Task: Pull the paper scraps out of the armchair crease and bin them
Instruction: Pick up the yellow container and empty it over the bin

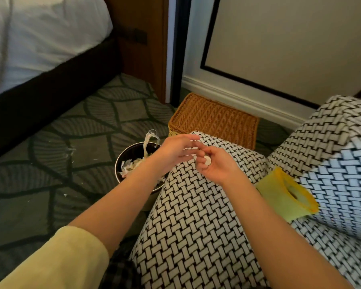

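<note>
Pinching a small round white scrap [207, 160] in curled fingers, the right hand [215, 165] hovers over the armchair [196, 215] arm. Left hand [175, 152] is released, fingers straight, tips touching the right hand's fingers. Round dark bin [121, 163] sits on the carpet [50, 142] just left of the armchair, with paper scraps [133, 163] inside and one strip [151, 138] sticking up. Yellow-green cloth [283, 195] is tucked in the armchair crease at right. Wicker basket [213, 119] is behind, bed [40, 38] far left.
</note>
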Available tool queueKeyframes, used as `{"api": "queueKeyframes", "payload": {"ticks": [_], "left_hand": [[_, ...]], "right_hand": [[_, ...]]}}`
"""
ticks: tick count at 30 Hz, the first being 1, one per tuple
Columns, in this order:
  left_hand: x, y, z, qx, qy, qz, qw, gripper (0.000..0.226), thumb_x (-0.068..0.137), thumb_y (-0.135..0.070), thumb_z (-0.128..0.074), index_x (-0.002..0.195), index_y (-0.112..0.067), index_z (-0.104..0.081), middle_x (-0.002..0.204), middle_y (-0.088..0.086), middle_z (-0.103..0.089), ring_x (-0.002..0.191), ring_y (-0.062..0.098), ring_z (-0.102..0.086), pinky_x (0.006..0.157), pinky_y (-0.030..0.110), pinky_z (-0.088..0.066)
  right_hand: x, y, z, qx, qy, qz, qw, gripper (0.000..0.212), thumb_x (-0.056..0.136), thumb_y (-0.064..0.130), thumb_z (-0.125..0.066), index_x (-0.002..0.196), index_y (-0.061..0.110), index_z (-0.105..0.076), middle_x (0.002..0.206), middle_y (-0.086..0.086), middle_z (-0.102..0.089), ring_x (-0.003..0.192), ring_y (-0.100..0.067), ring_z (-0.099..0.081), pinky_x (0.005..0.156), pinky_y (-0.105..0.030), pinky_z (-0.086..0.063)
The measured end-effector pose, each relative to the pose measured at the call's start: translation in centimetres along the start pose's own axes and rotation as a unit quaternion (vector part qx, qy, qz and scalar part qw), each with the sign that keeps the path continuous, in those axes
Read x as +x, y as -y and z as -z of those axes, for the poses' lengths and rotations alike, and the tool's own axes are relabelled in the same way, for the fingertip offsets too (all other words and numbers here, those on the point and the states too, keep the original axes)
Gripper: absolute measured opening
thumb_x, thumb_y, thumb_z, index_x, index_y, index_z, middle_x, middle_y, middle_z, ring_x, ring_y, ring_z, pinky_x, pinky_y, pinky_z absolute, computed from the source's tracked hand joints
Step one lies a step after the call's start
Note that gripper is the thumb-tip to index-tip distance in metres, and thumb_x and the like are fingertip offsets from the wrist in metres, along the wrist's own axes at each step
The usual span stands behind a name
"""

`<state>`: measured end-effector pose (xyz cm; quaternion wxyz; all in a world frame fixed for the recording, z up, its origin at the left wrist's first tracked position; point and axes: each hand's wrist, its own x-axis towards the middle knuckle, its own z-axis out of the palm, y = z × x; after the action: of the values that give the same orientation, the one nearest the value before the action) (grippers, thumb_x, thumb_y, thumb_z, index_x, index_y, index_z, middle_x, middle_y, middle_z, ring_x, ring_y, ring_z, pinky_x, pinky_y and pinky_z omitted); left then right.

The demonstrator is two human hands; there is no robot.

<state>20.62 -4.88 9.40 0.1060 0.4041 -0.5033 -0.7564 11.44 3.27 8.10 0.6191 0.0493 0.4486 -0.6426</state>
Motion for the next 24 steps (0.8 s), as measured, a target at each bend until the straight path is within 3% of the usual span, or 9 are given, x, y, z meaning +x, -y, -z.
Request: {"api": "queueKeyframes", "payload": {"ticks": [4, 11, 15, 18, 21, 24], "left_hand": [[-1.7, -0.8, -5.7, 0.015, 0.046, -0.013, 0.999, 0.028, 0.091, 0.000, -0.044, 0.094, -0.019, -0.064, 0.099, 0.000, -0.064, 0.095, 0.014, -0.061, 0.086, 0.025, -0.049], [-4.3, -1.2, -13.6, 0.003, 0.086, -0.026, 0.996, 0.031, 0.087, 0.009, -0.045, 0.105, -0.011, -0.061, 0.092, 0.005, -0.065, 0.080, 0.014, -0.062, 0.076, 0.027, -0.056], [-5.1, -0.2, -16.8, 0.056, 0.095, -0.027, 0.994, 0.032, 0.088, 0.005, -0.046, 0.110, -0.013, -0.060, 0.105, 0.005, -0.064, 0.090, 0.015, -0.062, 0.092, 0.037, -0.050], [-5.3, 0.7, -18.2, 0.114, 0.093, -0.048, 0.988, 0.030, 0.091, -0.001, -0.045, 0.116, -0.012, -0.057, 0.112, 0.005, -0.065, 0.092, 0.014, -0.062, 0.088, 0.033, -0.048], [-5.3, 1.3, -19.1, 0.184, 0.055, -0.083, 0.978, 0.027, 0.093, -0.004, -0.046, 0.116, -0.012, -0.056, 0.123, 0.008, -0.059, 0.102, 0.017, -0.057, 0.075, 0.024, -0.048], [-4.6, 2.3, -19.0, 0.316, 0.029, -0.146, 0.937, 0.027, 0.091, -0.003, -0.047, 0.113, -0.014, -0.056, 0.134, 0.006, -0.048, 0.118, 0.020, -0.048, 0.084, 0.022, -0.038]], "right_hand": [[-4.2, 2.3, 3.0, -0.002, -0.024, 0.047, 0.999, 0.026, 0.095, 0.010, -0.030, 0.085, 0.011, -0.055, 0.048, 0.003, -0.038, 0.034, -0.006, -0.034, 0.034, -0.014, -0.022], [-11.0, 5.6, 6.7, 0.002, -0.054, 0.109, 0.993, 0.025, 0.091, 0.004, -0.028, 0.083, 0.008, -0.052, 0.051, -0.002, -0.047, 0.037, -0.008, -0.040, 0.035, -0.014, -0.028], [-14.1, 6.5, 7.8, 0.008, -0.083, 0.132, 0.988, 0.031, 0.064, -0.008, -0.029, 0.082, 0.005, -0.051, 0.073, -0.007, -0.045, 0.058, -0.010, -0.040, 0.045, -0.015, -0.034], [-15.5, 6.7, 8.9, 0.012, -0.083, 0.125, 0.989, 0.042, 0.081, -0.018, -0.018, 0.091, -0.002, -0.055, 0.087, -0.014, -0.049, 0.072, -0.011, -0.043, 0.052, -0.014, -0.046], [-16.5, 6.7, 9.7, -0.079, -0.118, 0.144, 0.979, 0.039, 0.091, -0.016, -0.025, 0.124, -0.007, -0.044, 0.094, -0.015, -0.049, 0.077, -0.014, -0.050, 0.058, -0.017, -0.053], [-16.8, 6.3, 10.6, -0.283, -0.234, 0.179, 0.913, 0.034, 0.093, -0.011, -0.035, 0.124, -0.003, -0.045, 0.094, -0.013, -0.057, 0.069, -0.012, -0.057, 0.054, -0.015, -0.054]]}}
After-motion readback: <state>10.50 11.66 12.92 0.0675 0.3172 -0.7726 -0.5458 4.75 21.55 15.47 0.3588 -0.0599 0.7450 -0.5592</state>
